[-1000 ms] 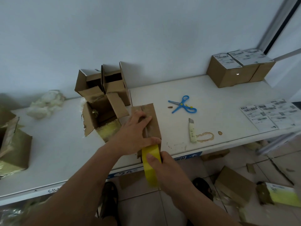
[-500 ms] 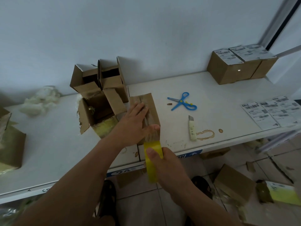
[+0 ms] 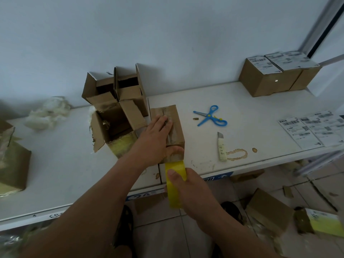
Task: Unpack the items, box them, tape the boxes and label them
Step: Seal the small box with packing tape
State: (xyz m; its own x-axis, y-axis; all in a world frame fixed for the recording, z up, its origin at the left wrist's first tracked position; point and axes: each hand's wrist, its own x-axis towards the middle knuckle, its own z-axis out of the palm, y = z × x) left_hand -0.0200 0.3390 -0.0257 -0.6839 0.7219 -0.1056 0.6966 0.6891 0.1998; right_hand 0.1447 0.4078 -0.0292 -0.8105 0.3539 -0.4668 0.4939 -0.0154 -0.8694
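Note:
A small closed cardboard box (image 3: 174,118) stands on the white table (image 3: 242,101) near its front edge, with clear tape running along its top. My left hand (image 3: 158,138) lies flat on the box top, thumb hooked over the near face. My right hand (image 3: 188,187) grips a yellow tape roll (image 3: 175,185) just below and in front of the box, thumb on the roll's face. A strip of tape runs from the roll up onto the box's near face.
Three opened boxes (image 3: 115,112) crowd the left of the taped box. Blue scissors (image 3: 211,116), a utility knife (image 3: 221,148) and label sheets (image 3: 312,127) lie to the right. Two labelled boxes (image 3: 275,75) stand at the back right. Crumpled wrap (image 3: 48,112) lies at left; box debris litters the floor.
The view has shifted slightly. My left hand has slid a little farther along the box top, pressing the tape. My right hand keeps the roll at the box's near edge.

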